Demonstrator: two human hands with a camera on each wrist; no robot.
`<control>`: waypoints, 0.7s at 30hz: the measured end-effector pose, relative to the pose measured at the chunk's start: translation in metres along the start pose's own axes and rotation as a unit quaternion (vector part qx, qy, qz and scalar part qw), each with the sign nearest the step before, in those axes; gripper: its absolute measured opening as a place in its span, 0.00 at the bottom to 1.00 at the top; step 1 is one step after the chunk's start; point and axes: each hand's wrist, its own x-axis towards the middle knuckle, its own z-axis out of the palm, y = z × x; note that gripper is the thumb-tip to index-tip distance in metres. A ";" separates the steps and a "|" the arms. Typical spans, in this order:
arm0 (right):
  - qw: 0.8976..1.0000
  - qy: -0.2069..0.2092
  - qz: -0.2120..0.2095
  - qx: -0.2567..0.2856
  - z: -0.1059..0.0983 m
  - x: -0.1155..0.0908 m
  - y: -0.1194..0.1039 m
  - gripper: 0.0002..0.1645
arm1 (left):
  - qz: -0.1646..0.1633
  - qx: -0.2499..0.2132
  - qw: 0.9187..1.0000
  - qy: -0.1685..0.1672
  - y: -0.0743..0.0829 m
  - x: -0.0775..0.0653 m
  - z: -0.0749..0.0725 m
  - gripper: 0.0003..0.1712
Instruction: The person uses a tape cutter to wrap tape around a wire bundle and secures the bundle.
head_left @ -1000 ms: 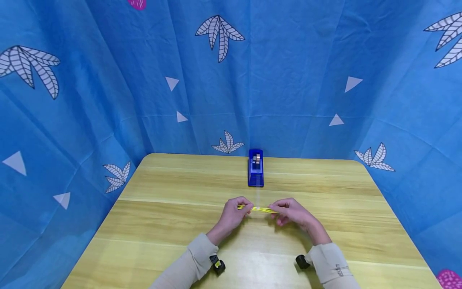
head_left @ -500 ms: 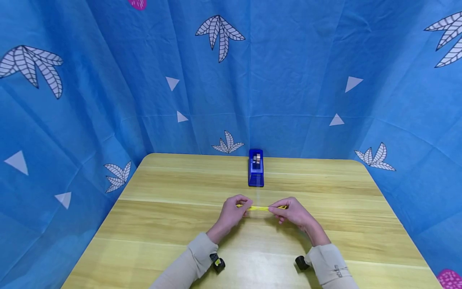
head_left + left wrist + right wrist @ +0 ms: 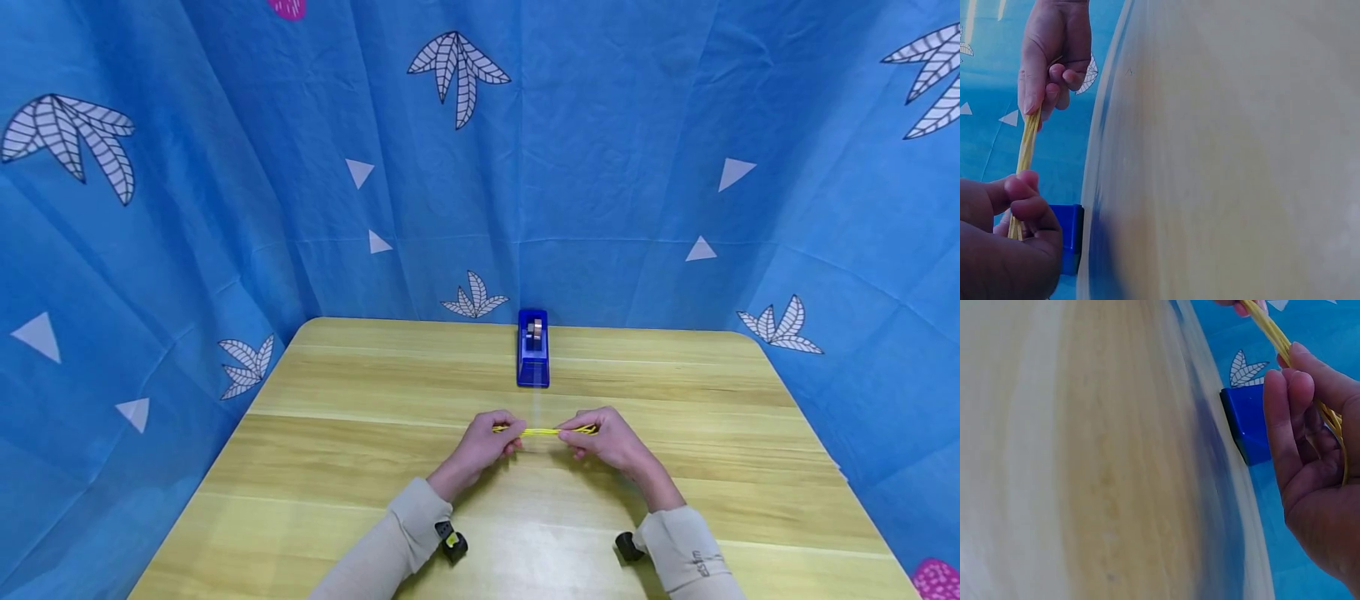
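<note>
A bundle of thin yellow strands (image 3: 540, 432) is stretched level between the two hands above the table; whether they are cords or bands cannot be told. My left hand (image 3: 483, 446) pinches its left end between thumb and fingers. The other end is pinched by my right hand (image 3: 611, 440), with looped strands showing past the thumb and, in the right wrist view, running across the palm (image 3: 1322, 487). A clear strip of tape (image 3: 536, 406) reaches from the blue tape dispenser (image 3: 533, 371) toward the bundle's middle. Whether it sticks to the strands is too faint to tell.
The wooden table (image 3: 337, 450) spreads around both hands, and the dispenser stands near its far edge. Behind it hangs a blue patterned curtain (image 3: 600, 167), which also runs along both sides. Each cuff bears a small black wrist camera (image 3: 453, 546).
My right hand has shifted slightly and its fingers have drawn in around the strands, whose loops now show past the thumb. The bundle lies more level. My left hand has barely moved.
</note>
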 end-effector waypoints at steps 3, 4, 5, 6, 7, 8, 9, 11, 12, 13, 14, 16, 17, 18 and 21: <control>1.000 0.002 0.001 0.001 0.000 0.000 -0.001 0.16 | 0.016 -0.003 1.000 0.004 0.000 0.001 0.001 0.11; 1.000 0.002 0.004 0.005 0.001 0.000 -0.001 0.18 | 0.021 -0.004 1.000 0.006 0.000 0.002 0.002 0.11; 1.000 0.004 0.009 0.011 0.001 0.001 -0.001 0.19 | 0.025 -0.005 1.000 0.008 0.000 0.002 0.002 0.11; 1.000 0.004 0.014 0.021 0.000 0.001 -0.001 0.21 | 0.030 -0.005 0.999 0.009 0.000 0.003 0.002 0.11; 0.999 0.005 0.022 0.036 0.000 0.001 -0.001 0.23 | 0.034 -0.005 0.999 0.011 0.000 0.003 0.002 0.10; 0.998 0.004 0.031 0.052 0.000 0.001 -0.001 0.26 | 0.039 -0.003 0.999 0.013 -0.001 0.004 0.002 0.10; 0.997 0.005 0.040 0.066 0.000 0.001 -0.001 0.28 | 0.043 0.000 0.999 0.014 -0.001 0.004 0.002 0.09; 0.994 0.004 0.060 0.089 -0.001 0.000 -0.001 0.32 | 0.052 0.006 0.999 0.017 -0.001 0.004 0.002 0.09; 0.993 0.002 0.070 0.099 -0.002 0.000 -0.001 0.33 | 0.058 0.008 0.998 0.018 -0.001 0.005 0.002 0.09; 0.991 -0.001 0.077 0.106 -0.003 0.000 -0.001 0.34 | 0.064 0.010 0.998 0.018 -0.001 0.004 0.003 0.09; 0.990 -0.004 0.084 0.109 -0.003 0.000 0.000 0.34 | 0.070 0.015 0.997 0.017 0.000 0.004 0.003 0.09; 0.990 -0.014 0.093 0.108 -0.005 0.000 0.002 0.32 | 0.079 0.024 0.996 0.017 0.000 0.003 0.003 0.09; 0.989 -0.021 0.095 0.108 -0.005 0.000 0.003 0.31 | 0.084 0.028 0.996 0.016 0.000 0.003 0.003 0.09; 0.990 -0.029 0.093 0.106 -0.005 0.000 0.003 0.30 | 0.092 0.032 0.995 0.016 0.001 0.003 0.003 0.09; 0.990 -0.045 0.090 0.095 -0.005 0.001 0.004 0.27 | 0.103 0.046 0.993 0.017 0.001 0.003 0.004 0.08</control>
